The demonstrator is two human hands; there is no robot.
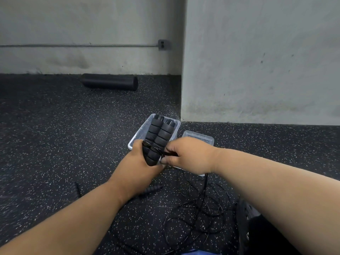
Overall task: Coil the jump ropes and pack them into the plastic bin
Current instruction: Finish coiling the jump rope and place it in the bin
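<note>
My left hand grips two black foam jump-rope handles held side by side, pointing up and away over the clear plastic bin on the floor. A thin black cord is wound round the handles near my fingers. My right hand pinches that cord just to the right of the handles. The loose black rope trails down from my right hand and lies in tangled loops on the floor. Another ribbed black handle lies on the floor under my left wrist.
The bin's clear lid lies to the right of the bin, partly behind my right hand. A black foam roller lies by the far wall. A concrete pillar corner stands just behind the bin. A black object sits at lower right.
</note>
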